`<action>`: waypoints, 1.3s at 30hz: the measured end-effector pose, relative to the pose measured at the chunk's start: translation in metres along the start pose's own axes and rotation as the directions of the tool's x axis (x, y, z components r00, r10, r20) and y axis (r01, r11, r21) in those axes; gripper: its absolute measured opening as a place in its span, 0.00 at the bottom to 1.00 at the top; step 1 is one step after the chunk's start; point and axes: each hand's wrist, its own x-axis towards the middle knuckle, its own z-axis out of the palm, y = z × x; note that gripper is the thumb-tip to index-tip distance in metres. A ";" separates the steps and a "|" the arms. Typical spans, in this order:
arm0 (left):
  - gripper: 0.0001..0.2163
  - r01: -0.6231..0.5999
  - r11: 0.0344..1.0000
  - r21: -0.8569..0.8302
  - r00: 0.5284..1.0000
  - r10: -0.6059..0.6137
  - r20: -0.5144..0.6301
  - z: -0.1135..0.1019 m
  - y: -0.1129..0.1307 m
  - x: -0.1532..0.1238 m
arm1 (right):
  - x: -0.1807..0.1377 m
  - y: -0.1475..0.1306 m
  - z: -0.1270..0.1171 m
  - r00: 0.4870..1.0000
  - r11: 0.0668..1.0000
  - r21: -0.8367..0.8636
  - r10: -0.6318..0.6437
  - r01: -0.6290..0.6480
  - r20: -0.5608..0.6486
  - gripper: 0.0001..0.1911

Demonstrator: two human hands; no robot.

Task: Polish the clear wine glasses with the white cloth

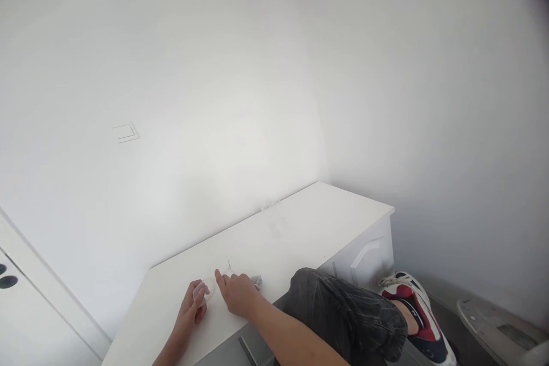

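My left hand (194,304) rests on the white desk top (300,223), its fingers curled round a small clear rounded object (205,289) that I cannot identify. My right hand (237,293) lies just to its right, palm down, with the forefinger stretched toward the clear object. Under its far side a small grey piece (256,281), cloth or plastic, shows on the desk. My raised knee in dark grey trousers (343,309) sits to the right of my forearm.
The desk stands in the corner of white walls, with a drawer front and handle (365,251) at its right end. A wall switch plate (125,132) is at upper left. My red, white and navy sneaker (418,311) is by the desk. A grey flat thing (497,326) lies on the floor at right.
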 end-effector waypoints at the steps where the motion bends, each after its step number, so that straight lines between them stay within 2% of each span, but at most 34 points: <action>1: 0.25 0.005 1.000 -0.010 1.000 -0.005 -0.002 0.002 0.001 -0.001 | 0.002 0.001 0.003 1.000 1.000 -0.010 0.028 -0.028 -0.004 0.35; 5: 0.26 -0.014 0.999 -0.036 1.000 0.015 0.021 0.007 0.000 -0.004 | 0.007 0.008 0.004 0.990 0.989 -0.040 0.140 -0.140 -0.009 0.24; 10: 0.25 -0.042 0.997 -0.057 0.986 0.050 0.158 0.004 -0.005 -0.001 | 0.011 0.019 -0.009 0.970 0.970 -0.020 0.241 -0.241 -0.004 0.14; 12: 0.22 -0.034 0.998 -0.048 0.984 0.042 0.171 0.002 -0.008 0.000 | 0.011 0.027 -0.019 0.952 0.952 0.048 0.303 -0.301 -0.047 0.12; 14: 0.21 -0.051 0.998 -0.023 0.982 0.054 0.183 0.002 -0.012 0.002 | 0.012 0.041 -0.030 0.912 0.907 0.167 0.403 -0.387 -0.080 0.09; 17: 0.19 -0.105 0.993 0.052 0.969 0.090 0.231 0.005 -0.018 0.005 | 0.013 0.072 -0.049 0.863 0.829 0.314 0.502 -0.462 -0.054 0.09; 20: 0.18 -0.153 0.971 0.183 0.970 0.112 0.216 0.009 -0.025 0.009 | 0.008 0.112 -0.064 0.744 0.699 0.342 0.669 -0.629 0.002 0.11; 21: 0.17 -0.178 0.953 0.246 0.970 0.129 0.204 0.011 -0.027 0.010 | 0.004 0.125 -0.068 0.724 0.675 0.359 0.690 -0.644 0.002 0.12; 23: 0.14 -0.249 0.882 0.401 0.964 0.185 0.192 0.013 -0.031 0.011 | -0.007 0.151 -0.072 0.671 0.621 0.371 0.741 -0.690 0.007 0.15; 25: 0.10 -0.299 0.766 0.569 0.954 0.241 0.177 0.016 -0.035 0.014 | -0.023 0.173 -0.074 0.584 0.538 0.320 0.810 -0.780 0.063 0.15; 28: 0.07 -0.261 0.625 0.736 0.957 0.267 0.113 0.018 -0.041 0.018 | -0.047 0.198 -0.073 0.460 0.428 0.271 0.885 -0.862 0.066 0.16; 29: 0.07 -0.216 0.600 0.770 0.966 0.246 0.079 0.019 -0.043 0.020 | -0.054 0.205 -0.071 0.442 0.416 0.250 0.895 -0.874 0.057 0.17; 32: 0.08 -0.188 0.563 0.805 0.975 0.204 0.085 0.019 -0.049 0.022 | -0.065 0.216 -0.063 0.426 0.409 0.241 0.904 -0.880 0.021 0.20; 39: 0.09 -0.218 0.546 0.809 0.966 0.237 0.100 0.019 -0.050 0.020 | -0.065 0.226 -0.043 0.440 0.419 0.229 0.897 -0.879 0.048 0.22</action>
